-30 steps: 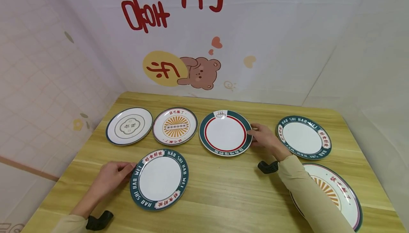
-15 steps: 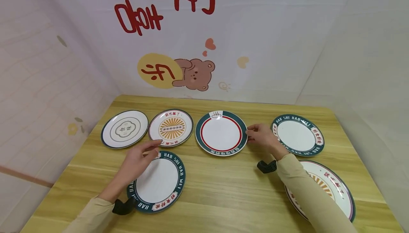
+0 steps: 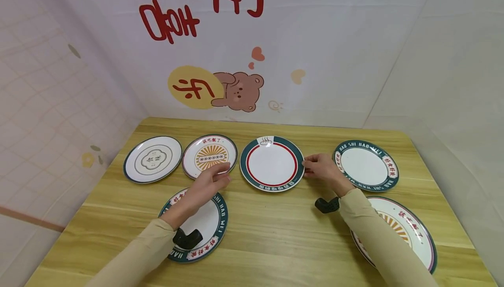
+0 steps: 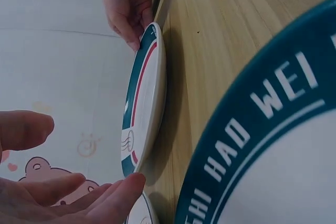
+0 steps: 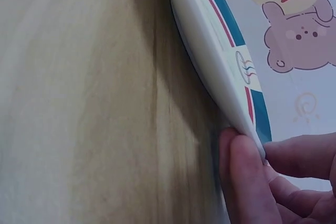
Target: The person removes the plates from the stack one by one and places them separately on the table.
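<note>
A white plate (image 3: 271, 164) with a dark green rim, a red ring and a small steaming-bowl mark lies at the back middle of the table. My right hand (image 3: 324, 171) pinches its right edge; in the right wrist view the thumb (image 5: 299, 156) is on top and fingers are beneath the rim. My left hand (image 3: 202, 190) hovers with loosely extended fingers, holding nothing. It overlaps the front left plate (image 3: 210, 223), which has a green lettered rim, and the near edge of the sunburst plate (image 3: 212, 153). In the left wrist view its fingers (image 4: 131, 187) point toward the red-ringed plate.
At the far left sits a blue-rimmed plate (image 3: 153, 160) with a cloud-shaped emblem. On the right are another green lettered plate (image 3: 364, 166) and a larger sunburst plate (image 3: 421, 239), partly under the right sleeve. A printed cloth wall (image 3: 327, 37) borders the wooden table (image 3: 283, 243).
My left hand has left the edge of the front left plate and moved up and right, over it. The right hand stays at the red-ringed plate's edge. The head view has shifted slightly.
</note>
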The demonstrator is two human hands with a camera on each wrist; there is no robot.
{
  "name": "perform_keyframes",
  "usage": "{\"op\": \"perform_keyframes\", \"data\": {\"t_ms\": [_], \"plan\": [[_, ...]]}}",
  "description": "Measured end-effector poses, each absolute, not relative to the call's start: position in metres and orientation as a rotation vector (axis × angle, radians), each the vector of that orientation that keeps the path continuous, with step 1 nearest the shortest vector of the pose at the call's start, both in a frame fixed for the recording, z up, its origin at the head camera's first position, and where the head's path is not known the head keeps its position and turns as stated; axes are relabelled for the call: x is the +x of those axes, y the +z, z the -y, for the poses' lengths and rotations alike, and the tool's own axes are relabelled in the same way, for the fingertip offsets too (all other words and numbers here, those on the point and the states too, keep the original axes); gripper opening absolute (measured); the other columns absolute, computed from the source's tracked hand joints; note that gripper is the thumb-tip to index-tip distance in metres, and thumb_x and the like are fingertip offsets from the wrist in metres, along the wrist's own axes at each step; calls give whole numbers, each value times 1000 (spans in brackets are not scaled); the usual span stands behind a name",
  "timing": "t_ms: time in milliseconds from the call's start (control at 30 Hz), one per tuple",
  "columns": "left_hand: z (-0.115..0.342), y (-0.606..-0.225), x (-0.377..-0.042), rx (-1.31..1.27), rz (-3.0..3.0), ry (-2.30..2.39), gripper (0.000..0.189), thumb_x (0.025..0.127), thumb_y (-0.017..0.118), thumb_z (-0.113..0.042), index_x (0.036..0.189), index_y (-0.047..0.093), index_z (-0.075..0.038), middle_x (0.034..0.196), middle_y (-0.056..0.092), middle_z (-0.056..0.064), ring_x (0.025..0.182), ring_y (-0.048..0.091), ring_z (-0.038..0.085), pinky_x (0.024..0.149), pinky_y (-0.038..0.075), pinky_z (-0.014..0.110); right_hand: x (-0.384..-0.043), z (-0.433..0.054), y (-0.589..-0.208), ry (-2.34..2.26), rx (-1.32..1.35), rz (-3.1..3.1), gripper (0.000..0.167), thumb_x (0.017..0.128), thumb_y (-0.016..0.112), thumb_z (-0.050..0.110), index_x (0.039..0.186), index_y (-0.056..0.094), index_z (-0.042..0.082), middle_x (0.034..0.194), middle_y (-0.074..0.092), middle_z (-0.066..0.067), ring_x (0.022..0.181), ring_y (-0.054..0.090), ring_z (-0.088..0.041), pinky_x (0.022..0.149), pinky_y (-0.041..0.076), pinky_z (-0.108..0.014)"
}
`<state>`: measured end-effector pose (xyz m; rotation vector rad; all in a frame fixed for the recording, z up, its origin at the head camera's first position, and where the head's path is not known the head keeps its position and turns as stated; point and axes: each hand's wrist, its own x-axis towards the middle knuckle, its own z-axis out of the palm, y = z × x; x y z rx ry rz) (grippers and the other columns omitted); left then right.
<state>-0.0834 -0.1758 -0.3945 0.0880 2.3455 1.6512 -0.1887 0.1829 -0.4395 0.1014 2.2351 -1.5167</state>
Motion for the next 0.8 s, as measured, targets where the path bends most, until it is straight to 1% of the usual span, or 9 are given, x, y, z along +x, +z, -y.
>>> {"op": "perform_keyframes", "data": {"t_ms": [167,333,433,633,800], "plan": [[168,-398,-88,103,-2316,1679,53,107,55,-16,155,41,2,158,42,24,142,47,37,114,44,45,-188,-183,-439,-1516,122,-2235,37,106,55,9,134,56,-16,114,67,-21,86,68,-12,85,62,-30],[167,-398,-90,130,-2267,1727,54,107,55,-18,155,41,3,158,41,24,139,49,37,110,48,42,-187,-184,-437,-1518,161,-2250,37,106,55,8,133,56,-16,113,68,-22,83,68,-11,81,62,-29],[168,-399,-93,141,-2249,1749,54,107,54,-17,154,40,5,158,41,25,138,50,38,108,50,40,-186,-186,-436,-1527,174,-2247,37,105,55,7,134,55,-17,113,68,-22,83,69,-12,81,62,-29],[173,-401,-93,134,-2247,1774,53,107,54,-16,154,40,6,157,42,26,137,50,40,108,51,40,-184,-190,-435,-1515,144,-2270,37,105,55,9,133,57,-16,117,67,-24,83,69,-11,79,62,-26],[178,-402,-92,113,-2237,1799,54,107,55,-17,154,40,6,157,42,25,137,49,43,109,49,44,-184,-192,-437,-1513,145,-2275,37,105,57,9,133,57,-16,116,67,-23,83,69,-10,80,62,-26]]}}
